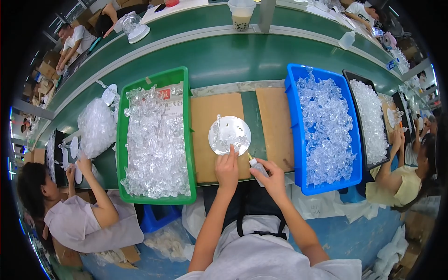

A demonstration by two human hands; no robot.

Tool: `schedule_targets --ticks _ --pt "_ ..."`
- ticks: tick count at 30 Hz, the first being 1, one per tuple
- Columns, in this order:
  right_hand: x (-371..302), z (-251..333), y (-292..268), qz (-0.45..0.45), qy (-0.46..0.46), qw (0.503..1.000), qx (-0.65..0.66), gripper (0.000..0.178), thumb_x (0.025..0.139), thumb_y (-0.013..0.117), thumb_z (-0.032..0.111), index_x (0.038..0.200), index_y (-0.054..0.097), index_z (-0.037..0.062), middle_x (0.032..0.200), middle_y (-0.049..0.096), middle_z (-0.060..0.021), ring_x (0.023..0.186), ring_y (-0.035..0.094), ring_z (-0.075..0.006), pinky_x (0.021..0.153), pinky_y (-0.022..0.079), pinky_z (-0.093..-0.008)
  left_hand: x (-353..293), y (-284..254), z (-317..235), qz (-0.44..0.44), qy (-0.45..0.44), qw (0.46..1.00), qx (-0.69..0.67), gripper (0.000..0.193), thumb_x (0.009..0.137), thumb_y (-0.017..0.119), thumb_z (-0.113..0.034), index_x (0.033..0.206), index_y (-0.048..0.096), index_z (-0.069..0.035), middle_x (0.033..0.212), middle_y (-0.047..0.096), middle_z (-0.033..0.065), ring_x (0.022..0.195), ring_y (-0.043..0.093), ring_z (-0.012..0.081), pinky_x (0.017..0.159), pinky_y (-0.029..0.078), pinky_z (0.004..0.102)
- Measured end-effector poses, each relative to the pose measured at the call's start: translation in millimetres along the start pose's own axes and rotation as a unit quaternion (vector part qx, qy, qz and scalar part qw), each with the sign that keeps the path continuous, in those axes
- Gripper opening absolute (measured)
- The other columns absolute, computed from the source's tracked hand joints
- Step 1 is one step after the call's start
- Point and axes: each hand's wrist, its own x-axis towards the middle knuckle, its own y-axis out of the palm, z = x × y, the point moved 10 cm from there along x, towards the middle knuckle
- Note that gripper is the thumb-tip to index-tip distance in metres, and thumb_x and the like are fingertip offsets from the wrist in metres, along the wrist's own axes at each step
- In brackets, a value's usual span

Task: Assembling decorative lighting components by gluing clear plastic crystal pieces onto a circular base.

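A round white plate [227, 125] lies on brown cardboard in front of me, with small dark marks and clear plastic pieces [239, 141] on it. One clear piece [217, 125] stands near its left side. My left hand [227, 169] reaches over the plate's near rim, fingers drawn together beside the clear pieces; what they pinch, if anything, is hidden. My right hand [272, 179] grips a small squeeze bottle [259, 170] with a thin yellowish tip. The bottle tilts toward the plate's lower right edge, its tip just off the rim.
A green bin [187, 116] of clear plastic parts stands to the left, a blue bin [295, 130] of similar parts to the right. Beyond it is a black tray [347, 77] of clear pieces. A drink cup [241, 16] stands on the far ledge. Co-workers sit on both sides.
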Motion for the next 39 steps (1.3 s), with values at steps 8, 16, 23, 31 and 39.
schedule_targets --ticks 8,16,23,31,39 --pt "2.7 15.2 8.5 -0.008 -0.056 0.997 -0.059 0.036 0.072 0.074 0.021 0.103 0.062 0.0062 0.084 0.058 -0.0074 0.071 0.058 -0.0165 0.065 0.047 -0.0276 0.2 -28.7 30.3 -0.034 -0.171 0.968 -0.180 0.036 0.082 0.065 -0.005 0.117 0.060 -0.003 0.057 0.036 -0.0013 0.052 0.034 0.0097 0.048 0.030 0.0268" --pt "11.3 39.7 34.1 -0.011 -0.119 0.978 -0.169 0.031 0.072 0.072 0.029 0.096 0.063 0.0106 0.081 0.056 -0.0099 0.073 0.059 -0.0288 0.062 0.047 -0.0371 20.5 2.0 63.1 0.093 -0.241 0.930 -0.260 0.038 0.081 0.067 -0.007 0.118 0.060 -0.004 0.060 0.024 -0.0079 0.053 0.023 0.0029 0.048 0.019 0.0217" --pt "14.4 42.6 38.4 -0.017 -0.137 0.971 -0.197 0.032 0.073 0.071 0.029 0.098 0.061 0.0119 0.080 0.053 -0.0100 0.072 0.058 -0.0295 0.060 0.047 -0.0390 21.1 -1.5 61.5 0.093 -0.234 0.936 -0.246 0.036 0.080 0.068 -0.009 0.115 0.062 -0.005 0.060 0.025 -0.0075 0.053 0.024 0.0025 0.047 0.020 0.0216" --pt "13.8 40.8 41.5 -0.018 -0.127 0.972 -0.198 0.032 0.072 0.072 0.029 0.097 0.062 0.0119 0.080 0.054 -0.0102 0.073 0.058 -0.0299 0.060 0.047 -0.0389 24.2 -5.6 56.8 0.077 -0.213 0.947 -0.229 0.033 0.078 0.069 -0.010 0.110 0.064 -0.005 0.058 0.019 0.0011 0.049 0.021 0.0061 0.044 0.019 0.0271" --pt "12.9 51.2 28.7 -0.005 -0.130 0.981 -0.147 0.033 0.071 0.074 0.025 0.099 0.062 0.0090 0.084 0.056 -0.0104 0.076 0.059 -0.0279 0.064 0.048 -0.0357 21.4 -5.8 54.2 0.070 -0.190 0.954 -0.221 0.036 0.078 0.068 -0.008 0.114 0.063 -0.008 0.056 0.022 -0.0038 0.049 0.024 0.0040 0.044 0.021 0.0237"
